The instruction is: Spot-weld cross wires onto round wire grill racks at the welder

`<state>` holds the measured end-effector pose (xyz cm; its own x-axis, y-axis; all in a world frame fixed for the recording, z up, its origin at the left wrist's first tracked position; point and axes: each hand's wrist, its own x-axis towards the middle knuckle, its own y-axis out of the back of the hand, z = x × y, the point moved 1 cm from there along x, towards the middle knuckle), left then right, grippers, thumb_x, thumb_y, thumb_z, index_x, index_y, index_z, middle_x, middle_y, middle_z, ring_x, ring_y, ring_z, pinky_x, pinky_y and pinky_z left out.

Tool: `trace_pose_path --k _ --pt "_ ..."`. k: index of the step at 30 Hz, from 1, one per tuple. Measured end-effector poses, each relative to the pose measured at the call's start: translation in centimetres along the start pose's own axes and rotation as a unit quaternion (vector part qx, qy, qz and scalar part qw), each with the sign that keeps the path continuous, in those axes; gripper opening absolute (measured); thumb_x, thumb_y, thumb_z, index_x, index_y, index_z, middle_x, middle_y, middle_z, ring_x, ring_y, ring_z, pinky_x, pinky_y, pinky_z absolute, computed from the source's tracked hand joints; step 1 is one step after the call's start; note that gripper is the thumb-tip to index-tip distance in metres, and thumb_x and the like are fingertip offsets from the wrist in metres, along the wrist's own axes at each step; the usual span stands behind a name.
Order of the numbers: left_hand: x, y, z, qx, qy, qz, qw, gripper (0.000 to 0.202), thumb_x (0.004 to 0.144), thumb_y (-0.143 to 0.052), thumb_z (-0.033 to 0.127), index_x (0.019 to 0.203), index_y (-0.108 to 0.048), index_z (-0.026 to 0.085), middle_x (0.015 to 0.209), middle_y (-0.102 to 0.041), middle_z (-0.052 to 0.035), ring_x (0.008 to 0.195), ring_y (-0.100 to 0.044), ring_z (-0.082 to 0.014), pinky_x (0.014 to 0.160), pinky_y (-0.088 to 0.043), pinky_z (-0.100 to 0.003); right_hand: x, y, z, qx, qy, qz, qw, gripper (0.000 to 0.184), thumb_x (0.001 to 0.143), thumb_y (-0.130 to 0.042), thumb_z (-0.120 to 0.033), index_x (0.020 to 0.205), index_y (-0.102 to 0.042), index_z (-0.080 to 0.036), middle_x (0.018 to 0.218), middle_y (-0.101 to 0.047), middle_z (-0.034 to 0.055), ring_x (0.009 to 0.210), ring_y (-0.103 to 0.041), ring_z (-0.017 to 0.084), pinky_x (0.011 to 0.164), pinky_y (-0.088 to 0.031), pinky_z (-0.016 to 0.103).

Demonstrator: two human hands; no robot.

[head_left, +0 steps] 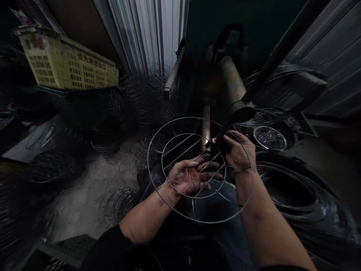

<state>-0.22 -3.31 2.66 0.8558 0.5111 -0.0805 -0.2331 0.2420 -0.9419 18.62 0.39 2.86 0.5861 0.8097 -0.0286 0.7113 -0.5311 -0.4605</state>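
Dim and crowded, the workshop floor [93,188] around the round wire rack [197,169] is littered with dark wire coils [117,203]; a yellow printed crate [67,62] sits up and left of it. I hold the rack over my lap. My left hand [191,177] lies open and flat under its cross wires, palm up, supporting it. My right hand [239,152] is closed on the rack's far right side, just below the machine's metal arm [237,98]. I judge the risk to be a slip: with only a flat palm beneath, the rack could tilt off, or my fingers could get nipped against that arm.
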Motion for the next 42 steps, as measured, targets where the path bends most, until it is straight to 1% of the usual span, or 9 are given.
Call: trace_pose_path --k 3,6,11,15,21,23,27,32,42 --pt "0.0 -0.1 0.0 0.021 -0.063 0.027 0.997 0.043 0.077 -0.054 0.017 0.120 -0.060 0.019 0.130 -0.059 -0.0118 0.112 -0.061 -0.0295 0.070 -0.048 -0.030 -1.1 2.0 -0.2 -0.020 -0.035 -0.033 0.999 0.035 0.046 -0.086 -0.017 0.077 -0.068 -0.014 0.072 -0.067 0.0017 0.060 -0.063 0.014 0.054 -0.054 0.025" --pt "0.6 0.0 0.1 0.009 -0.113 0.061 0.992 0.041 0.076 -0.056 0.016 0.117 -0.061 0.019 0.126 -0.061 -0.0109 0.115 -0.059 -0.0285 0.073 -0.048 -0.030 -2.7 3.4 0.0 -0.013 -0.052 0.005 0.999 0.044 0.040 -0.085 -0.014 0.081 -0.069 -0.017 0.073 -0.068 0.0009 0.056 -0.062 0.014 0.050 -0.053 0.024" --pt "1.9 -0.3 0.0 -0.023 -0.150 0.067 0.986 0.036 0.075 -0.055 0.017 0.110 -0.064 0.012 0.112 -0.067 -0.0122 0.115 -0.058 -0.0281 0.077 -0.050 -0.031 -3.4 1.7 0.9 0.003 -0.043 0.028 0.999 0.049 0.044 -0.088 -0.022 0.088 -0.068 -0.017 0.071 -0.067 0.0009 0.053 -0.060 0.013 0.048 -0.051 0.024" --pt "2.2 -0.7 -0.3 -0.020 -0.150 0.078 0.985 0.035 0.076 -0.056 0.017 0.109 -0.065 0.014 0.106 -0.069 -0.0102 0.110 -0.061 -0.0264 0.077 -0.050 -0.030 -2.7 0.2 1.6 -0.023 -0.021 0.067 0.997 0.045 0.048 -0.089 -0.031 0.084 -0.069 -0.015 0.069 -0.063 -0.0015 0.048 -0.051 0.008 0.039 -0.040 0.018" --pt "2.3 -0.8 -0.5 -0.003 -0.153 0.094 0.984 0.034 0.073 -0.058 0.015 0.106 -0.066 0.014 0.097 -0.069 -0.0089 0.107 -0.063 -0.0280 0.073 -0.050 -0.031 -2.4 0.1 1.8 -0.016 0.037 0.097 0.994 0.041 0.049 -0.089 -0.036 0.078 -0.069 -0.015 0.065 -0.060 -0.0033 0.046 -0.046 0.006 0.039 -0.035 0.017" --pt "2.3 -0.8 -0.5 0.011 -0.158 0.097 0.983 0.034 0.073 -0.058 0.015 0.107 -0.066 0.015 0.098 -0.069 -0.0094 0.107 -0.063 -0.0283 0.072 -0.050 -0.031 -2.2 0.2 1.9 -0.025 0.064 0.101 0.993 0.039 0.050 -0.089 -0.036 0.077 -0.069 -0.016 0.067 -0.062 -0.0022 0.051 -0.052 0.008 0.044 -0.040 0.018" --pt "2.4 -0.9 -0.6 0.017 -0.167 0.084 0.982 0.036 0.073 -0.058 0.013 0.108 -0.066 0.014 0.098 -0.068 -0.0093 0.106 -0.063 -0.0273 0.069 -0.050 -0.029 -1.7 0.4 2.2 -0.057 0.118 0.079 0.988 0.031 0.055 -0.087 -0.033 0.075 -0.070 -0.018 0.072 -0.065 -0.0004 0.064 -0.060 0.013 0.058 -0.049 0.024" --pt "2.8 -0.6 -0.6 0.010 -0.173 0.070 0.982 0.036 0.072 -0.060 0.013 0.107 -0.066 0.016 0.100 -0.067 -0.0093 0.107 -0.062 -0.0268 0.069 -0.049 -0.028 -1.0 0.3 2.0 -0.100 0.175 0.043 0.979 0.022 0.061 -0.084 -0.029 0.074 -0.070 -0.018 0.069 -0.065 -0.0018 0.063 -0.059 0.012 0.061 -0.048 0.025" --pt "3.9 0.0 -0.4 0.008 -0.190 0.067 0.979 0.036 0.072 -0.058 0.011 0.106 -0.067 0.016 0.098 -0.068 -0.0093 0.102 -0.063 -0.0259 0.068 -0.048 -0.028 0.5 0.2 2.0 -0.086 0.171 0.006 0.981 0.019 0.061 -0.081 -0.026 0.074 -0.070 -0.019 0.068 -0.064 -0.0023 0.059 -0.059 0.012 0.058 -0.047 0.026"
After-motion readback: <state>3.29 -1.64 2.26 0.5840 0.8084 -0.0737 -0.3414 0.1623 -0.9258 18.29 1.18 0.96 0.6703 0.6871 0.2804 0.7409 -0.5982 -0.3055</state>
